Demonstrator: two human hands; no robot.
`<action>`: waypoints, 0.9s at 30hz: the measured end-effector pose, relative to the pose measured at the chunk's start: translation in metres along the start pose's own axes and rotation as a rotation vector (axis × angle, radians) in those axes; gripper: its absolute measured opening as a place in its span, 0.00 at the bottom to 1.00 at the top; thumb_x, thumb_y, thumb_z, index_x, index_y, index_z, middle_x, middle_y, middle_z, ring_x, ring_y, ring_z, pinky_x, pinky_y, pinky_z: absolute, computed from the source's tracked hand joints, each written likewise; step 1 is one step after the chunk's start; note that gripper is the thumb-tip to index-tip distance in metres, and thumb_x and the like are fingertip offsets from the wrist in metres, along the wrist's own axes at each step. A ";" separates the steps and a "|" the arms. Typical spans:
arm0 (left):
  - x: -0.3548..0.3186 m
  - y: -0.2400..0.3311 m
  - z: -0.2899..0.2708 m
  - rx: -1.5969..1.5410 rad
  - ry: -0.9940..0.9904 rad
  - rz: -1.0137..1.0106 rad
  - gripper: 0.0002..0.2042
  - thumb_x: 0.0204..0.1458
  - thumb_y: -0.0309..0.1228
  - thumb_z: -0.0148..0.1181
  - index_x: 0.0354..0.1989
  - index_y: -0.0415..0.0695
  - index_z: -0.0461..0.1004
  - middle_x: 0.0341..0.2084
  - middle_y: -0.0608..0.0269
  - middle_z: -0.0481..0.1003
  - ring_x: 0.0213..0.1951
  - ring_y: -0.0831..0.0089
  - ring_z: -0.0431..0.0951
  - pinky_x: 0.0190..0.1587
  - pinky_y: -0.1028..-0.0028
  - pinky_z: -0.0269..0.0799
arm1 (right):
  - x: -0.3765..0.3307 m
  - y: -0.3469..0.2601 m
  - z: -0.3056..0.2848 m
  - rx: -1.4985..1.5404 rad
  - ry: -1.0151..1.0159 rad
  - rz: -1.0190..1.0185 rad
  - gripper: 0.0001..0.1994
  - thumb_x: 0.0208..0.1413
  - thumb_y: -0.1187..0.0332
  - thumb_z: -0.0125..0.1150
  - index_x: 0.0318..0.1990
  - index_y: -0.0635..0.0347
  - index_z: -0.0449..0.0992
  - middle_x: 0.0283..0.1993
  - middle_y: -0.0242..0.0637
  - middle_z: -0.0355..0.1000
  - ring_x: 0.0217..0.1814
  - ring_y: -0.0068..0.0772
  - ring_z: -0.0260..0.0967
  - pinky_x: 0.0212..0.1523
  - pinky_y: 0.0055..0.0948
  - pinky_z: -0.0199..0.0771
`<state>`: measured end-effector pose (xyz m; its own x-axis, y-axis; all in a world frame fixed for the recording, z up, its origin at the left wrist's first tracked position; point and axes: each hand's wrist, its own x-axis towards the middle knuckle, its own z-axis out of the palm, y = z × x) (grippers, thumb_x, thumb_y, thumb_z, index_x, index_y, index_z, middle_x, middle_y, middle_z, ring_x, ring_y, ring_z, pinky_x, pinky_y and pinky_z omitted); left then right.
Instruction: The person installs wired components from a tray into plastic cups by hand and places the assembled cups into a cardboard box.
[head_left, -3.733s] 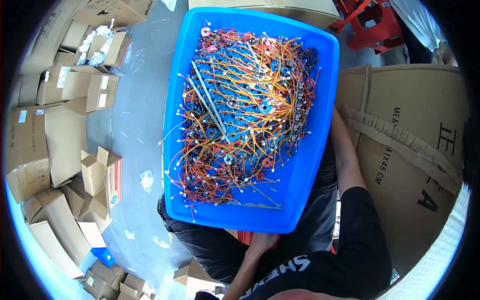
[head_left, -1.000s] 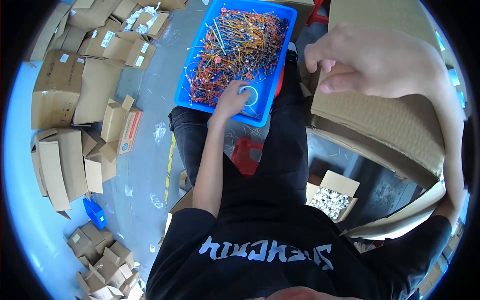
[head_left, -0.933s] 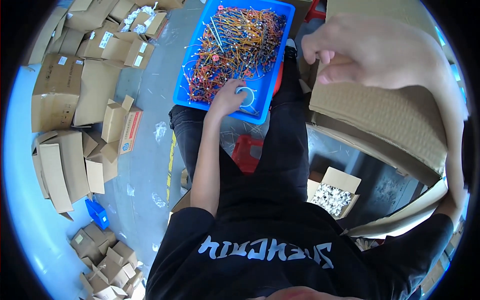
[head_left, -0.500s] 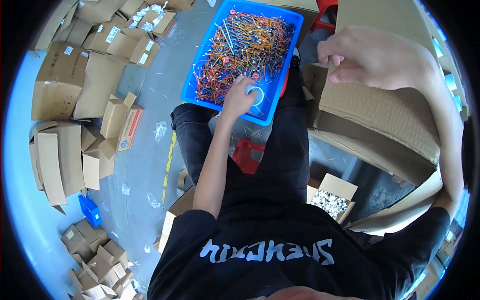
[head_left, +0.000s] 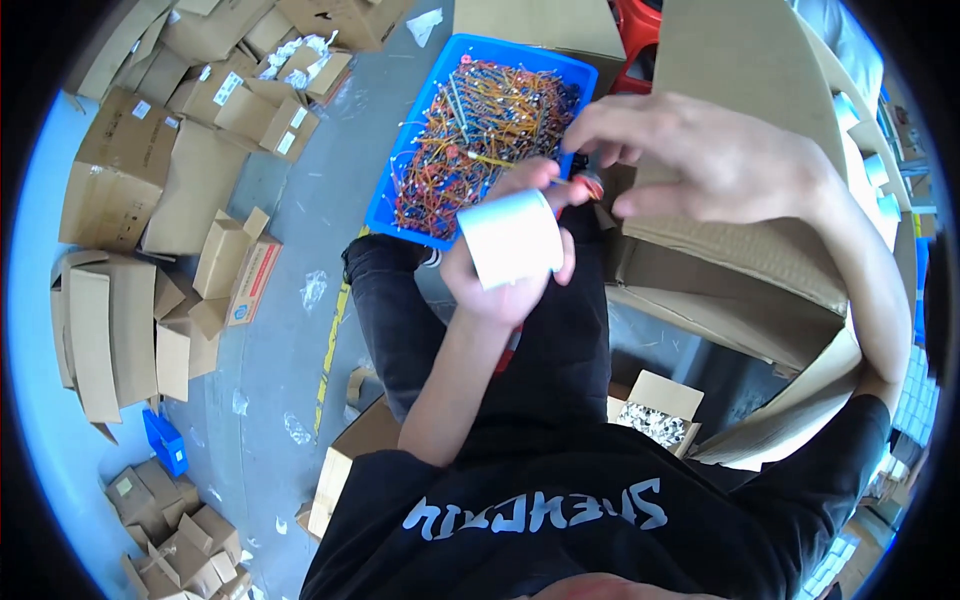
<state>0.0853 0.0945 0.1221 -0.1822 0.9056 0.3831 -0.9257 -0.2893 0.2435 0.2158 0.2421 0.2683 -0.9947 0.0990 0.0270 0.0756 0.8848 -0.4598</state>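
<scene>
My left hand [head_left: 500,290] is closed round a white cylinder [head_left: 512,240], holding it tilted above my lap. It looks like a roll or a cup; I cannot tell which. Beside its fingertips shows a thin cable [head_left: 490,160] with a small red piece [head_left: 590,186] at its end. My right hand [head_left: 700,160] hovers just right of that red piece, fingers curved and thumb apart, with nothing visible in it. Behind both hands, a blue tray [head_left: 382,205] holds a tangle of orange, red and dark cables [head_left: 500,100] with small white ends.
A large open cardboard box [head_left: 740,240] stands at my right, with white cylinders [head_left: 876,170] along its far side. By my right hip is a small box of metallic parts [head_left: 655,422]. Empty cartons [head_left: 115,170] pile up along the left wall. A red stool [head_left: 640,40] stands behind.
My left hand has lifted the white cylinder out of the tray and brought it nearer to me. My right hand has moved lower and leftward, towards the left hand.
</scene>
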 end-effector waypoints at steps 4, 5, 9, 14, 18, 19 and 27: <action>-0.009 -0.017 0.019 -0.136 -0.031 0.002 0.31 0.50 0.44 0.46 0.58 0.31 0.59 0.55 0.49 0.62 0.56 0.56 0.68 0.29 0.67 0.76 | 0.005 -0.014 -0.002 0.094 -0.135 -0.105 0.10 0.49 0.74 0.60 0.39 0.67 0.70 0.35 0.46 0.71 0.38 0.43 0.73 0.40 0.34 0.72; -0.011 -0.018 0.021 -0.082 -0.021 0.009 0.31 0.51 0.44 0.46 0.58 0.31 0.59 0.56 0.50 0.62 0.55 0.55 0.68 0.28 0.67 0.76 | 0.006 -0.016 -0.005 0.114 -0.188 -0.046 0.10 0.48 0.75 0.59 0.39 0.67 0.70 0.35 0.46 0.71 0.38 0.43 0.73 0.40 0.34 0.72; -0.015 -0.013 0.030 0.192 0.048 0.023 0.29 0.52 0.43 0.45 0.57 0.32 0.59 0.56 0.51 0.61 0.52 0.54 0.70 0.27 0.68 0.76 | 0.010 -0.025 -0.018 0.158 -0.301 0.080 0.09 0.48 0.77 0.57 0.38 0.67 0.71 0.35 0.46 0.71 0.38 0.41 0.73 0.38 0.33 0.72; -0.019 -0.013 0.038 0.407 0.168 0.064 0.25 0.56 0.42 0.43 0.56 0.35 0.59 0.53 0.53 0.63 0.49 0.57 0.73 0.28 0.67 0.78 | 0.008 -0.024 -0.019 0.095 -0.242 0.066 0.08 0.48 0.78 0.56 0.37 0.67 0.72 0.33 0.45 0.72 0.35 0.40 0.72 0.34 0.33 0.72; -0.029 -0.001 0.023 0.616 0.392 0.029 0.25 0.60 0.45 0.38 0.59 0.39 0.57 0.54 0.52 0.64 0.50 0.56 0.73 0.29 0.63 0.77 | 0.004 -0.042 -0.028 -0.037 -0.072 0.020 0.09 0.48 0.78 0.55 0.39 0.66 0.74 0.30 0.43 0.70 0.32 0.39 0.71 0.32 0.32 0.71; -0.032 0.002 0.022 0.620 0.410 0.038 0.25 0.60 0.45 0.38 0.59 0.39 0.57 0.54 0.52 0.64 0.50 0.56 0.73 0.29 0.63 0.77 | 0.001 -0.052 -0.027 -0.070 -0.006 0.017 0.10 0.48 0.78 0.55 0.39 0.66 0.74 0.29 0.43 0.70 0.31 0.39 0.70 0.32 0.32 0.71; -0.032 0.027 0.025 0.497 0.345 -0.042 0.22 0.62 0.44 0.33 0.57 0.42 0.59 0.56 0.52 0.63 0.54 0.54 0.70 0.46 0.56 0.74 | -0.014 -0.086 0.000 -0.126 0.050 -0.188 0.10 0.46 0.74 0.59 0.38 0.67 0.75 0.24 0.39 0.66 0.23 0.36 0.66 0.24 0.33 0.67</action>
<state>0.0747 0.0502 0.1388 -0.3227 0.9436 0.0735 -0.6837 -0.2862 0.6713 0.2232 0.1641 0.3073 -0.9876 -0.0537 0.1474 -0.1000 0.9395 -0.3278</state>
